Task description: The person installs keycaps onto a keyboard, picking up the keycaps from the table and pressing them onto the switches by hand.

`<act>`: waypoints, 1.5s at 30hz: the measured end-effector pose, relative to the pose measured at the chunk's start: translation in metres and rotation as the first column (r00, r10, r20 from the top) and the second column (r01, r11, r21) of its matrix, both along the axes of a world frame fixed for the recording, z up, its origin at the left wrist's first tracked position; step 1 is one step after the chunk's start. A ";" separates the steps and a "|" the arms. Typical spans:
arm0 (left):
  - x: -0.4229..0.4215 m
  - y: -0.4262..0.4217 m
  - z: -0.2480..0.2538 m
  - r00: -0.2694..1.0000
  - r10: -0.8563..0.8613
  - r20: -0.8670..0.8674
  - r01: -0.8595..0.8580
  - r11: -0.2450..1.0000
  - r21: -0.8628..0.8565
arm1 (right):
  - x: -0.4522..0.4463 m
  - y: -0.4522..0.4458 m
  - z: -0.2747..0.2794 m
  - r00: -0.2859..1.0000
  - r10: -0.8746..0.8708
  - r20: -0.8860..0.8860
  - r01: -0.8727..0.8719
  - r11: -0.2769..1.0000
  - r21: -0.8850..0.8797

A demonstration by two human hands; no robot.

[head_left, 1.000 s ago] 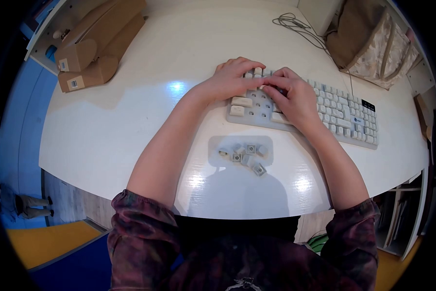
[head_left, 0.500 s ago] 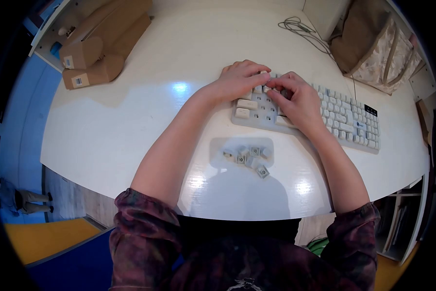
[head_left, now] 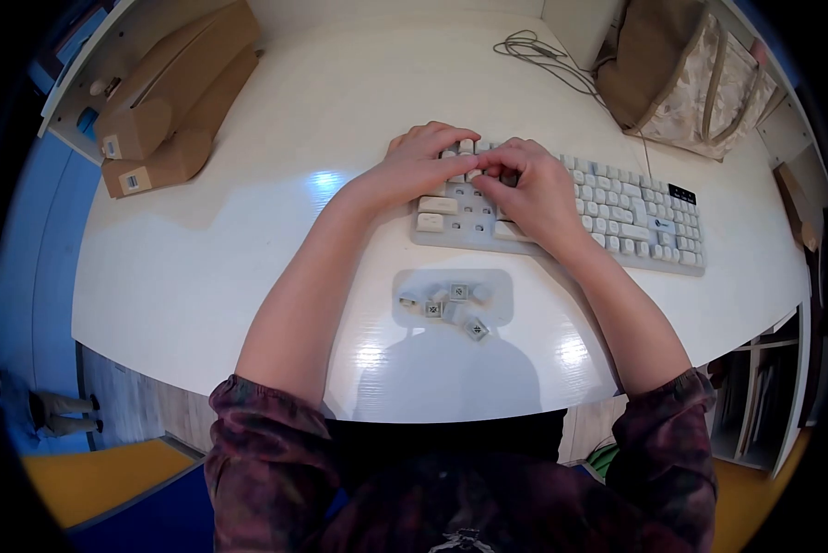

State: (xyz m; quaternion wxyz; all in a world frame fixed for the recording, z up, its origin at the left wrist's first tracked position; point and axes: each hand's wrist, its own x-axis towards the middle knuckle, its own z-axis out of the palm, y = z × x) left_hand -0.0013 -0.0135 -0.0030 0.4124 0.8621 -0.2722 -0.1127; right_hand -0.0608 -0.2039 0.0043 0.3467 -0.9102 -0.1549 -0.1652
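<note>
A white keyboard [head_left: 635, 230] lies on the desk, its left part showing several bare switch spots where keycaps are off. My left hand [head_left: 419, 170] rests over the keyboard's upper left corner, fingers stretched out and apart, the thumb reaching toward the right hand's fingertips. My right hand [head_left: 536, 189] pinches a keycap [head_left: 474, 174] at the keyboard's left part; the fingers partly cover it, and I cannot tell whether it is seated. Closer to me, several loose keycaps [head_left: 459, 292] lie, some upside down, on a pale rounded rectangular pad [head_left: 499, 315].
On the white desk [head_left: 211, 286], brown cardboard pieces [head_left: 170, 120] stand at the back left. A coiled cable [head_left: 534, 51] lies at the back, beside a brown and patterned bag [head_left: 681, 78] at the right. Desk panels rise at both sides.
The view has shifted slightly, so the desk items appear farther left. Both hands stay at the same part of the keyboard, the right one still pinching.
</note>
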 end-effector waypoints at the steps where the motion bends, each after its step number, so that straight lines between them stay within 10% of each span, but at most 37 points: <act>1: 0.000 0.000 0.000 1.000 0.008 -0.001 -0.008 1.000 -0.008 | 0.000 0.000 0.000 1.000 -0.005 -0.001 0.005 1.000 0.011; 45: 0.004 0.005 -0.003 0.999 -0.044 0.026 0.044 0.999 0.006 | -0.001 -0.002 0.002 0.997 0.026 0.074 -0.020 0.996 -0.086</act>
